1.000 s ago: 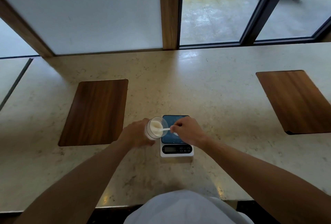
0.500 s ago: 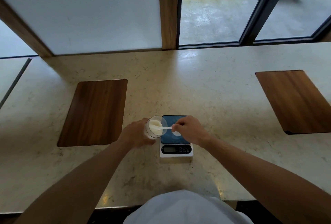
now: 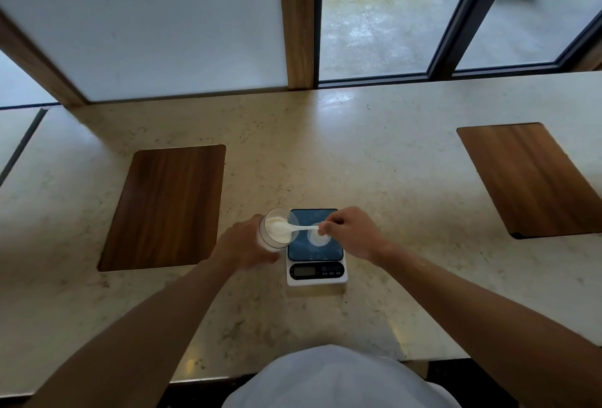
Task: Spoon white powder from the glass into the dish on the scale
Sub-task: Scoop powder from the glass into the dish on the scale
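Note:
A clear glass (image 3: 277, 228) with white powder in it is tilted toward the scale, and my left hand (image 3: 242, 245) holds it from the left. My right hand (image 3: 350, 231) pinches the handle of a white plastic spoon (image 3: 301, 229) whose bowl reaches into the glass mouth. A small white scale (image 3: 315, 272) with a blue top and a dark display stands just right of the glass. On it sits a shallow clear dish (image 3: 316, 238) with a little white powder, partly hidden under my right fingers.
A pale stone counter (image 3: 374, 166) runs under everything. A dark wooden board (image 3: 166, 205) is set in it at the left and another wooden board (image 3: 534, 179) at the right. Windows and a wooden post stand behind the counter.
The spoon's bowl has pushed a little deeper into the glass. Both hands stay almost where they were.

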